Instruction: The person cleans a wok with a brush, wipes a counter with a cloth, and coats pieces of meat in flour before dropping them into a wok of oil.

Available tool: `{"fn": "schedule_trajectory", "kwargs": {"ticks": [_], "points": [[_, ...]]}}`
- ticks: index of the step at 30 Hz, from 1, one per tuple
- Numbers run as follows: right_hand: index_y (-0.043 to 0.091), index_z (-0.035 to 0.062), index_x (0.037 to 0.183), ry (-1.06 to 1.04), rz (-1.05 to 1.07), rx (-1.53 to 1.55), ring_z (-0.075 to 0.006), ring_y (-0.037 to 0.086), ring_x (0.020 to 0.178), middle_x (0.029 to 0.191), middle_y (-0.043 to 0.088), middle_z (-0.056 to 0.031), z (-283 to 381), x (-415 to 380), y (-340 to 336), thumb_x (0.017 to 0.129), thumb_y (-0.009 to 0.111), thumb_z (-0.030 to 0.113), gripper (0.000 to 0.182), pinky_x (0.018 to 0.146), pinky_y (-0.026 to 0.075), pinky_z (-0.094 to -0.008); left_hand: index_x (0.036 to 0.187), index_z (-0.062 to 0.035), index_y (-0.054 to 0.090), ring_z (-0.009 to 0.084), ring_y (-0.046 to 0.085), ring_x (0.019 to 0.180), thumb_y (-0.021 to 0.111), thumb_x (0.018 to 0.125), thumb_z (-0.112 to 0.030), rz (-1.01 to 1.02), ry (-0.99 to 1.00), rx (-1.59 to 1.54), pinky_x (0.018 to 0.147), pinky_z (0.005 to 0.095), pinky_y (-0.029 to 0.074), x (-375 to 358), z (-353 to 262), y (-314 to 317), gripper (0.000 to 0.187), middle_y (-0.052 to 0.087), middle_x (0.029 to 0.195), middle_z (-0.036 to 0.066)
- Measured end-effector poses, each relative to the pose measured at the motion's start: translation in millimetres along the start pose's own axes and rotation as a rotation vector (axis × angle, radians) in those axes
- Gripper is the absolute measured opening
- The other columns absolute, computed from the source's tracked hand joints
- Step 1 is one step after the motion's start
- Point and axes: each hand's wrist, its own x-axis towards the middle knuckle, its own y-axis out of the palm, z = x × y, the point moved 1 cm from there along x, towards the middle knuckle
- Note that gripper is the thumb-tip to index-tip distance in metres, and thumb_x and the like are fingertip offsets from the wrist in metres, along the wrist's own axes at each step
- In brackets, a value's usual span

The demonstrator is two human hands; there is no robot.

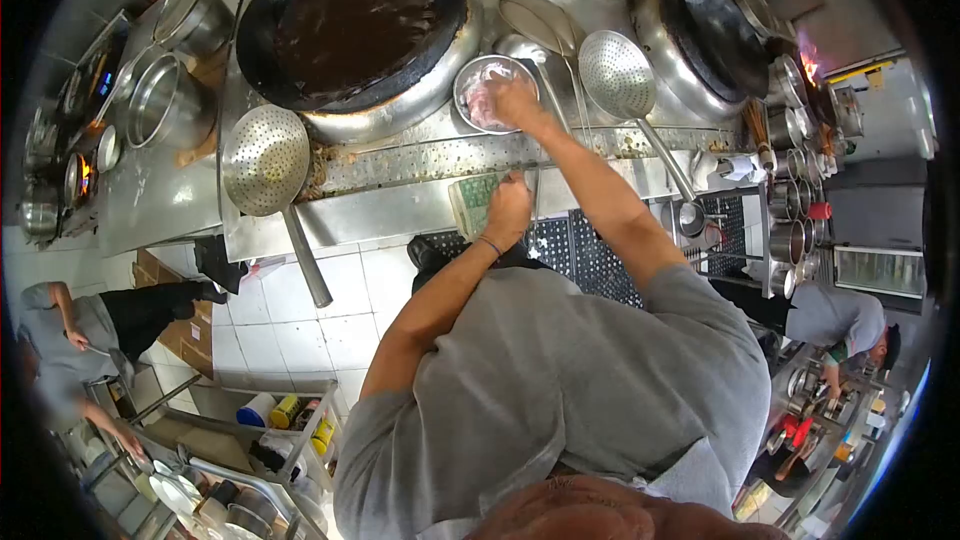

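Note:
My right hand (512, 103) reaches down into a small metal bowl (463, 112) that holds something pale pink and white, like coated raw meat. Its fingertips are partly hidden in the contents. At the front edge of the counter, my left hand (510, 208) is closed around a folded green-and-white cloth (472, 204). Just behind the bowl is a large black wok (262, 50) with dark liquid in it. A perforated skimmer (617, 75) and a fine mesh strainer (538, 22) lie to the right of the bowl.
Another perforated skimmer (266, 160) sits at the left, its handle jutting past the counter edge. A second wok (700, 40) stands at the right, near an open flame (808, 65). Metal pots (170, 105) line the left. Co-workers stand at far left (85, 340) and far right (835, 320).

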Motion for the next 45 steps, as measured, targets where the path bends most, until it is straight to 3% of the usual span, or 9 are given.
{"fn": "schedule_trajectory", "kwargs": {"ticks": [7,12,16,20,24,35,40,42,45], "points": [[0.058,0.0292,0.133,0.196,0.12,0.298,-0.0445,0.049,0.118,0.137,0.043,-0.0201,28,4,7,0.088,0.062,0.03,0.045,0.091,0.048,-0.0576,0.098,0.0011,0.06,0.0458,0.066,0.078,0.061,0.084,-0.014,-0.06,-0.058,-0.081,0.073,0.0536,0.052,6,-2,12,0.02,0.066,0.084,0.03],[0.071,0.0079,0.089,0.027,-0.116,0.217,-0.0371,0.069,0.085,0.083,0.07,-0.0201,-13,40,5,0.077,0.064,0.008,0.013,0.08,0.055,-0.0456,0.083,0.0023,0.064,0.0422,0.068,0.072,0.064,0.089,-0.027,-0.103,-0.076,-0.197,0.067,0.0498,0.054,26,37,-7,0.03,0.067,0.07,0.026],[0.067,0.0051,0.08,-0.016,-0.284,0.497,-0.0378,0.068,0.09,0.089,0.07,-0.0165,-28,43,-24,0.071,0.069,0.009,0.01,0.079,0.052,-0.0476,0.095,0.009,0.06,0.0326,0.071,0.068,0.064,0.09,-0.028,-0.244,-0.44,-0.622,0.06,0.0427,0.056,116,120,9,0.037,0.067,0.069,0.022],[0.072,0.0066,0.089,-0.14,-0.125,0.156,-0.0353,0.064,0.098,0.096,0.07,-0.0188,-19,36,-27,0.069,0.069,0.009,0.021,0.086,0.048,-0.046,0.1,0.0124,0.057,0.0291,0.07,0.065,0.059,0.09,-0.015,-0.142,-0.54,-1.079,0.051,0.0366,0.058,157,116,-22,0.029,0.068,0.083,0.02],[0.075,0.0105,0.101,-0.223,0.314,0.59,-0.0332,0.067,0.097,0.098,0.072,-0.0176,-22,25,-23,0.071,0.064,0.01,0.032,0.087,0.052,-0.0392,0.098,0.0121,0.058,0.0266,0.069,0.064,0.052,0.086,-0.003,-0.103,-0.37,-1.034,0.049,0.0349,0.06,139,97,-48,0.02,0.067,0.09,0.02],[0.07,0.0165,0.114,0.001,0.223,0.375,-0.0418,0.061,0.106,0.109,0.064,-0.0263,60,2,39,0.076,0.062,0.012,0.039,0.092,0.05,-0.0496,0.096,0.0124,0.057,0.0279,0.069,0.061,0.051,0.087,0.002,-0.188,-0.38,-1.029,0.05,0.0331,0.062,54,121,-52,0.016,0.065,0.086,0.019],[0.074,0.0108,0.1,-0.012,0.018,0.466,-0.039,0.061,0.106,0.1,0.066,-0.0224,67,0,-27,0.077,0.058,0.001,0.03,0.093,0.049,-0.0496,0.101,0.012,0.056,0.0286,0.069,0.061,0.051,0.087,0.001,-0.362,0.094,-0.757,0.05,0.0335,0.062,36,146,-33,0.019,0.064,0.09,0.02],[0.074,0.0103,0.101,-0.265,0.068,0.319,-0.038,0.061,0.106,0.1,0.065,-0.021,62,-1,9,0.076,0.063,0.004,0.029,0.092,0.049,-0.0481,0.104,0.0117,0.056,0.0284,0.07,0.064,0.051,0.087,0.001,-0.327,-0.372,-1.238,0.05,0.0334,0.062,36,120,-52,0.021,0.063,0.091,0.019],[0.072,0.0098,0.108,-0.287,0.198,0.365,-0.0372,0.061,0.107,0.102,0.065,-0.0199,58,-8,-11,0.072,0.071,0.01,0.036,0.093,0.049,-0.0465,0.104,0.0114,0.056,0.0272,0.069,0.065,0.051,0.087,0.001,-0.278,-0.348,-1.24,0.05,0.033,0.062,41,127,-51,0.021,0.064,0.092,0.02]]}}
